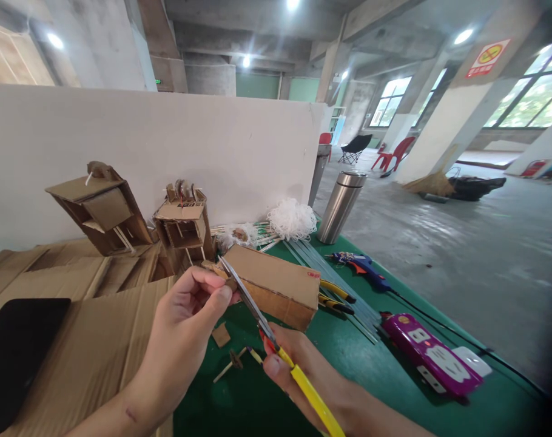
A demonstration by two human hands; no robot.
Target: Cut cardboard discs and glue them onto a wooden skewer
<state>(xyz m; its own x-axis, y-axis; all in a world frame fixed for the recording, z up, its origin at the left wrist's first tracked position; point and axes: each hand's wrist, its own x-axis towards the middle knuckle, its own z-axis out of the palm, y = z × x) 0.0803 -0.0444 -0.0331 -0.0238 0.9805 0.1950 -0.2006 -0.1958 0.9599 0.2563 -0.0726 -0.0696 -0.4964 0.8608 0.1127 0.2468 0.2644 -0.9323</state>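
My left hand (189, 315) pinches a small brown piece of cardboard (231, 284) between thumb and fingers; the fingers hide part of it. In my right hand (298, 364) is a pair of scissors (251, 303) with silver blades and a yellow handle. The blades point up and left, right against the cardboard piece. Below the hands, a small cardboard square (221, 335) and a thin stick with a cardboard bit on it (235, 360) lie on the green table. Just behind the scissors is a long cardboard box (276, 279).
Two cardboard constructions (185, 227) stand by the white partition (158, 145). To the right are a steel flask (342, 206), glue sticks (310, 258), pliers (337, 297), a blue glue gun (362, 267) and a purple power strip (433, 352). A black tablet-like slab (25, 358) rests on cardboard sheets at left.
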